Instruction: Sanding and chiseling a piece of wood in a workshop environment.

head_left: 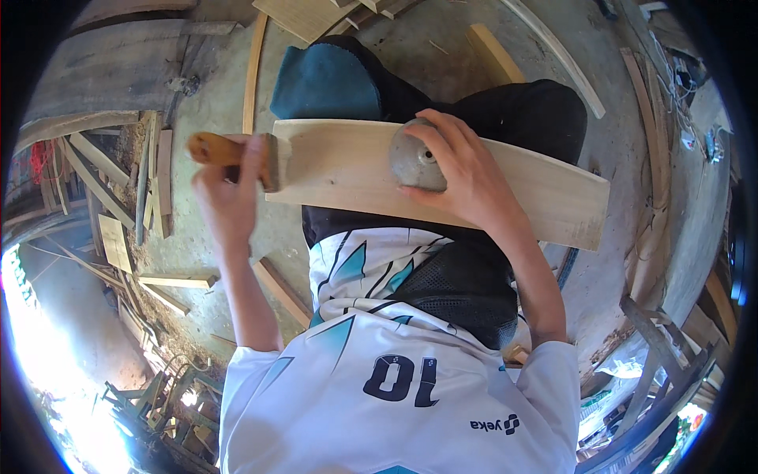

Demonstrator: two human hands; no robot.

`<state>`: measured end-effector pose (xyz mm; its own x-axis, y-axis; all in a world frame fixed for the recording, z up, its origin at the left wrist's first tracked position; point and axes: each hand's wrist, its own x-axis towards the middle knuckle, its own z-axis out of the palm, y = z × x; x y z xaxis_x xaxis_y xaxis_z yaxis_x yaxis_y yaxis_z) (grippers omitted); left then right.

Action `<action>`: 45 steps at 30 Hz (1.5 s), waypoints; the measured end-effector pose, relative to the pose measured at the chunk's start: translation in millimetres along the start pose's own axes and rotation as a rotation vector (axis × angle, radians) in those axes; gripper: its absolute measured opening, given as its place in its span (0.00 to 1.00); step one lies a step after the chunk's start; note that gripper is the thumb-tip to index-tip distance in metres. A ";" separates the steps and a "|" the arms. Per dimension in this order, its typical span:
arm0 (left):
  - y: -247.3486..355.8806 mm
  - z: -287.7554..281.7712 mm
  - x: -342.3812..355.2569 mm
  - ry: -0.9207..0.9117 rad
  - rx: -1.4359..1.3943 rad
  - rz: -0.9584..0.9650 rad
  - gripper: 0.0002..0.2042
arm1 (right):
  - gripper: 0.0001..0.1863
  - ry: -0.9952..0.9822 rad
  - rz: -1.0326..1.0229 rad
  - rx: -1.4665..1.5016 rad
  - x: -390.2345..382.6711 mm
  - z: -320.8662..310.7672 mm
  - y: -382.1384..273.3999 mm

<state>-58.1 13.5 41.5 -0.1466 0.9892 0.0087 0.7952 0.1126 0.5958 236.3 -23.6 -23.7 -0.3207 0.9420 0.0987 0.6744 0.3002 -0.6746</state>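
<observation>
A long pale wooden board (339, 158) lies crosswise over my lap. My left hand (225, 186) is closed round the wooden handle of a flat brush (217, 148), slightly smeared by motion. The brush's wide end is at the board's left end; I cannot tell if it touches the wood. My right hand (466, 170) grips a round grey object (414, 160) with a small dark hole or spot, its fingers curved over the right side. The round object is over the middle of the board; its underside is hidden.
A teal pad (325, 83) covers one knee beyond the board. Wood strips (496, 54) lie on the concrete floor (209, 110). Stacked offcuts (99, 178) stand at the left, and a large slab (118, 67) is at the upper left. Long timber (659, 118) runs along the right.
</observation>
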 end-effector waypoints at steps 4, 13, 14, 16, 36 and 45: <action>10.8 11.3 -16.3 -0.471 -0.618 0.018 0.11 | 0.36 0.050 0.014 0.119 0.2 -9.7 6.0; 20.6 38.6 -20.1 0.067 -0.069 0.197 0.09 | 0.42 0.333 0.375 1.905 -8.2 -26.4 13.8; 31.1 47.6 -27.3 0.016 -0.121 0.256 0.08 | 0.42 0.340 0.378 1.899 -11.2 -26.8 12.5; 49.2 61.0 -37.1 -0.291 -0.465 0.195 0.06 | 0.43 0.374 0.484 2.028 -13.6 -21.5 11.2; 67.3 76.9 -19.3 -0.698 -0.998 -0.049 0.09 | 0.38 0.236 0.453 1.919 -15.6 -17.4 16.0; -16.8 17.1 17.2 0.168 -0.425 -0.039 0.13 | 0.43 0.349 0.471 2.041 -17.3 -21.3 22.3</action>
<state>-63.8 30.3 17.9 -0.2933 0.9519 0.0890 0.4800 0.0661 0.8748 271.1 -30.0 -24.9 -0.1164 0.9339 -0.3379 -0.9241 -0.2266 -0.3079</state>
